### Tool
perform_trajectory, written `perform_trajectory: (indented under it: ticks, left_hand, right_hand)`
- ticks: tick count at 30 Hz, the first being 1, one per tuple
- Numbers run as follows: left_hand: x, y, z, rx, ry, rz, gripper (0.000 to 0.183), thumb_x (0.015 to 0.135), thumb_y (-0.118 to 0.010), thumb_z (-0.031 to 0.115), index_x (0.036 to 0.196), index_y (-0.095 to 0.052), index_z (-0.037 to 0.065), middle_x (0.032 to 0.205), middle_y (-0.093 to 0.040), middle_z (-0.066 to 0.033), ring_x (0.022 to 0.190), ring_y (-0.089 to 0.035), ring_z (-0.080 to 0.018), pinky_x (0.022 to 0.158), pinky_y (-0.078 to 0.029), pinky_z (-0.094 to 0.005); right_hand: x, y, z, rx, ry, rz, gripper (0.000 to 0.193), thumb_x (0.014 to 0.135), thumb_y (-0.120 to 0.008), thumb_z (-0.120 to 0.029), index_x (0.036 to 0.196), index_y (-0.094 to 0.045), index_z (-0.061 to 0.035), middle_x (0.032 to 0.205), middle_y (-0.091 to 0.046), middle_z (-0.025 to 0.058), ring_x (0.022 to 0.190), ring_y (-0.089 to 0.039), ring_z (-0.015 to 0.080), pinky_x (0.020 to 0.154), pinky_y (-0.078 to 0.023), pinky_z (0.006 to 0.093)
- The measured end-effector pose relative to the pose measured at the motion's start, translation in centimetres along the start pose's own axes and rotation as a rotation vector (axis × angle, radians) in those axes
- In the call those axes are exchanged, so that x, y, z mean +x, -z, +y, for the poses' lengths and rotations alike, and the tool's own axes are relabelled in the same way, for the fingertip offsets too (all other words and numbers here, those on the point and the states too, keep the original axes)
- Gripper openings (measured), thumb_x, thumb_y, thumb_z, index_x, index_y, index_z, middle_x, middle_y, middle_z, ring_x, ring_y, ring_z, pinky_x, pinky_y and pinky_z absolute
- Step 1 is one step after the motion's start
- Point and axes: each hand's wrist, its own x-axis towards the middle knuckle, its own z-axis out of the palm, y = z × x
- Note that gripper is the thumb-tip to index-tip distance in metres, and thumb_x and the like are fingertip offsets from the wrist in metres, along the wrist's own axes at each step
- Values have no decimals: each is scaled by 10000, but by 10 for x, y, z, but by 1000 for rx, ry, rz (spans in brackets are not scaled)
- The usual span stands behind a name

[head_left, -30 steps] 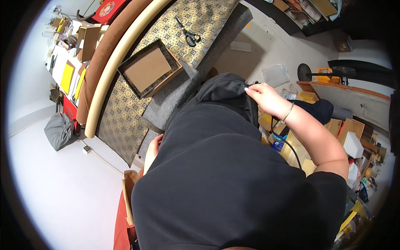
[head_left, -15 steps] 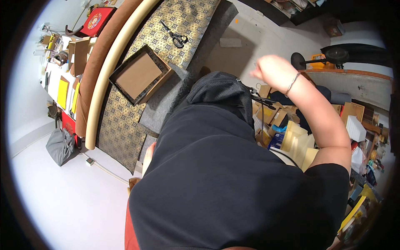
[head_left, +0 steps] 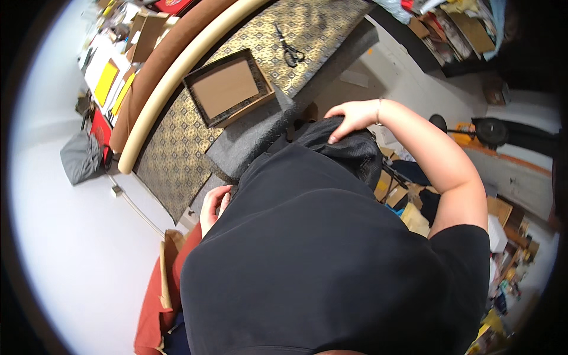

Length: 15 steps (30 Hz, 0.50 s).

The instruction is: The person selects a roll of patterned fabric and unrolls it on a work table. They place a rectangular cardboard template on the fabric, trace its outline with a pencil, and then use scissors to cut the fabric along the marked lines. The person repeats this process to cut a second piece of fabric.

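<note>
In the upper middle my right hand (head_left: pixel 350 118) has come down onto black mesh cloth (head_left: pixel 361 155) just beyond my black shirt (head_left: pixel 331 254). Its thumb and forefinger curve around a bunched part of that cloth; the other fingers are mostly hidden. At the left edge of the shirt my left hand (head_left: pixel 215 207) shows only partly, fingers loosely bent and a little apart, with nothing seen in them. It is nearest to the front corner of a table covered in gold-and-black patterned fabric (head_left: pixel 177 151).
On the table lie an open shallow box (head_left: pixel 228 89), black-handled scissors (head_left: pixel 290 52) and grey felt (head_left: pixel 251 133). Long brown (head_left: pixel 154 77) and cream (head_left: pixel 168 83) rolls run along its far side. Reddish cloth (head_left: pixel 151 307) lies at lower left. Piled boxes (head_left: pixel 393 192) stand at right.
My right hand has dropped from a raised position onto the black mesh cloth. More of my left hand shows at the shirt's edge. The view has shifted, moving the table up and right.
</note>
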Motion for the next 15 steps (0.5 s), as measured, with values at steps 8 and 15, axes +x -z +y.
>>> perform_trajectory:
  ticks: [8,15]
  left_hand:
    - [-9,-12,12,-3,37,-42,248,1058,-647,200,1220,-702,21,1170,-681,-106,1120,-659,-208,975,-509,-316]
    - [3,-25,36,-84,133,-81,275,1080,-614,194,1285,-676,21,1197,-684,-84,1151,-647,-179,1013,-499,-305]
  right_hand:
    - [-56,-7,-4,-144,-61,-90,771,803,-898,-465,1351,-625,3,1225,-730,155,1123,-681,238,980,-537,366]
    - [-52,-30,118,-47,-215,-242,736,844,-854,-353,1421,-577,10,1364,-678,160,1243,-624,230,1074,-491,369]
